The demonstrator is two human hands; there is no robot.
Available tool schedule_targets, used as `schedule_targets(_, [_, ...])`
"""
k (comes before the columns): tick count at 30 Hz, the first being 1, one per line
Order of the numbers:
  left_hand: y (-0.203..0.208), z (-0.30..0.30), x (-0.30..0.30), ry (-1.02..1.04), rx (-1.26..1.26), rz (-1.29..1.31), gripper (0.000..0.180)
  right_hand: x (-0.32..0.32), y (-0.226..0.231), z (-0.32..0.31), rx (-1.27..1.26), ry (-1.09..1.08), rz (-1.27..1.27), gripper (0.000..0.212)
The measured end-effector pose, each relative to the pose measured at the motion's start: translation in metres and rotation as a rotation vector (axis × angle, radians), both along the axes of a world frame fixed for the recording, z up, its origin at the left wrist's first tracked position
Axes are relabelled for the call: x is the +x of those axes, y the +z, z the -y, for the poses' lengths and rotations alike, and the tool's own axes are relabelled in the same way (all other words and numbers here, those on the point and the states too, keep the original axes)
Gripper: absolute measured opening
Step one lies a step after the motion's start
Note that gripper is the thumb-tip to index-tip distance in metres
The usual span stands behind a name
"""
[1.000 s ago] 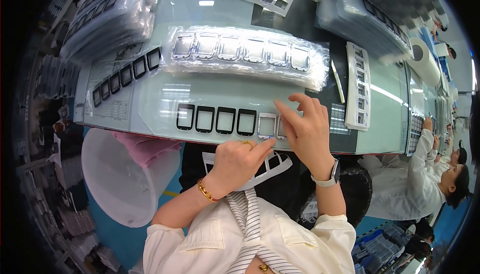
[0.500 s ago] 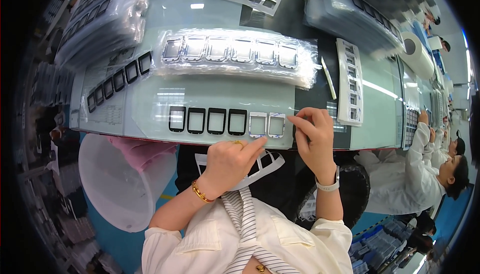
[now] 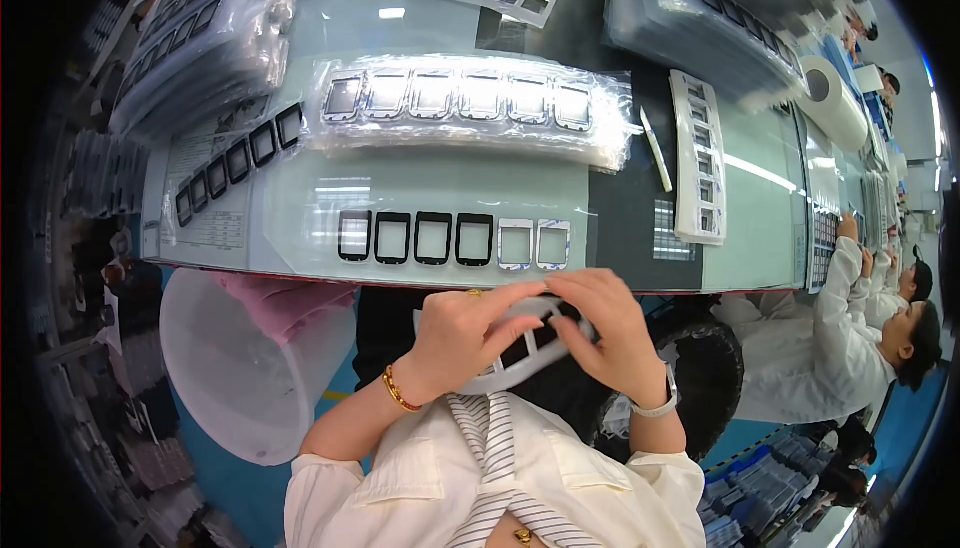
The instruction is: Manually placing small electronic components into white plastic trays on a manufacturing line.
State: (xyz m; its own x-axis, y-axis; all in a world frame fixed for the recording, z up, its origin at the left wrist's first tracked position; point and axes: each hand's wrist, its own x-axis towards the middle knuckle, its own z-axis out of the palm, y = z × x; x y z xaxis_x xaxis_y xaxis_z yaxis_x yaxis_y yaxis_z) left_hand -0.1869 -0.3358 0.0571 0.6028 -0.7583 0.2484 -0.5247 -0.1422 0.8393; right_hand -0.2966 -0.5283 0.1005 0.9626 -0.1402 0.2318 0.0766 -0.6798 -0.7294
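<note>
Below the table's front edge, my left hand (image 3: 455, 338) grips a curved white strip (image 3: 500, 378) with cut-out windows. My right hand (image 3: 610, 338) is closed over the strip's other end, thumb and fingers around it, and covers part of it. Just beyond the hands, a row of small frames lies near the table edge. Several are black, such as the black frame (image 3: 433, 238). At the right end of the row, two are white with blue marks, including the white frame (image 3: 553, 245).
Plastic-wrapped frames (image 3: 450, 133) lie mid-table, with a white pen-like tool (image 3: 656, 151) and another windowed strip (image 3: 699, 158) to their right. Black frames (image 3: 238, 161) form a slanted row at left. A translucent bin (image 3: 235, 378) with pink cloth stands below; co-workers sit at right.
My right hand has moved down and left from beside the last white frame to the strip. The strip has tilted up at its right end. The frames on the table stay put.
</note>
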Motion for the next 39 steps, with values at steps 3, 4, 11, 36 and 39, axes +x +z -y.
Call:
schedule_targets(3, [0.017,-0.009,0.004,-0.043,0.011,-0.150,0.045,-0.003,-0.001,0.000,0.083,0.100,-0.141,0.024])
schedule_targets(4, [0.021,-0.013,0.006,-0.062,0.015,-0.225,0.049,-0.002,0.000,-0.001,0.118,0.136,-0.233,0.021])
schedule_targets(11, [0.018,-0.040,0.020,-0.002,0.008,-0.043,0.018,0.008,0.006,0.005,0.072,0.213,-0.269,0.010])
schedule_targets(36, [-0.005,-0.052,0.029,0.178,0.117,0.319,0.011,0.090,-0.029,-0.009,0.303,-0.082,-0.136,0.011])
schedule_targets(39, [-0.009,-0.049,0.030,0.190,0.131,0.370,0.014,0.091,-0.029,-0.010,0.297,-0.087,-0.171,0.011])
